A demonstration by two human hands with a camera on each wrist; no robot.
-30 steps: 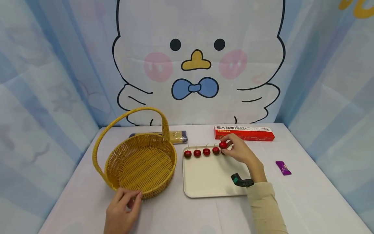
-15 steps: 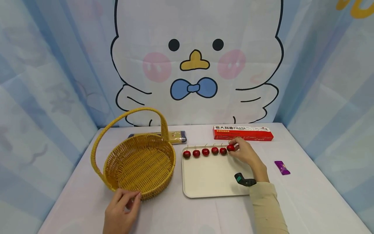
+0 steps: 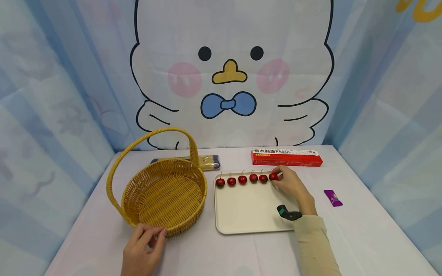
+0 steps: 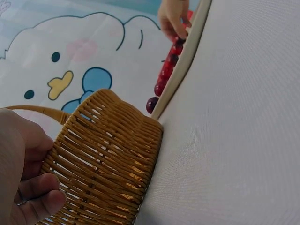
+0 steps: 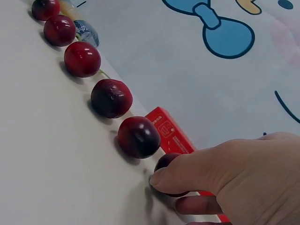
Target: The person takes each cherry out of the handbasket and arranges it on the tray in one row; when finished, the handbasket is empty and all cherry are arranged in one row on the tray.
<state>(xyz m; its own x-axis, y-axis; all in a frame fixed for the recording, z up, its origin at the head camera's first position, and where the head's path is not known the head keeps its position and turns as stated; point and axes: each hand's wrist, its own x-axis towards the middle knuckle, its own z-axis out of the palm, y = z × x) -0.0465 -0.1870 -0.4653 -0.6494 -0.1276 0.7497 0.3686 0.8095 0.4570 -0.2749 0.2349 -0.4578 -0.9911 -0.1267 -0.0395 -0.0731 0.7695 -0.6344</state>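
Observation:
On a cream tray (image 3: 250,211), a row of red cherries (image 3: 242,179) runs along the far edge, stems pointing up. My right hand (image 3: 291,186) pinches the cherry (image 3: 273,176) at the row's right end, low against the tray beside its neighbour. The right wrist view shows thumb and fingers around that cherry (image 5: 169,161), partly covering it. To the left stands a yellow wicker basket (image 3: 172,199) with a tall arched handle and nothing inside. My left hand (image 3: 142,249) holds its near rim, and in the left wrist view its fingers (image 4: 40,185) curl against the woven wall.
Behind the tray lies a red and white pasta box (image 3: 287,157). A flat yellow and blue packet (image 3: 210,162) is partly hidden behind the basket. A small purple wrapped sweet (image 3: 333,198) lies right of the tray. A printed curtain (image 3: 228,126) closes off the back.
My right hand has carried the pinched cherry slightly right and lowered it to the end of the row, uncovering the cherry beside it. The left hand stays at the basket rim.

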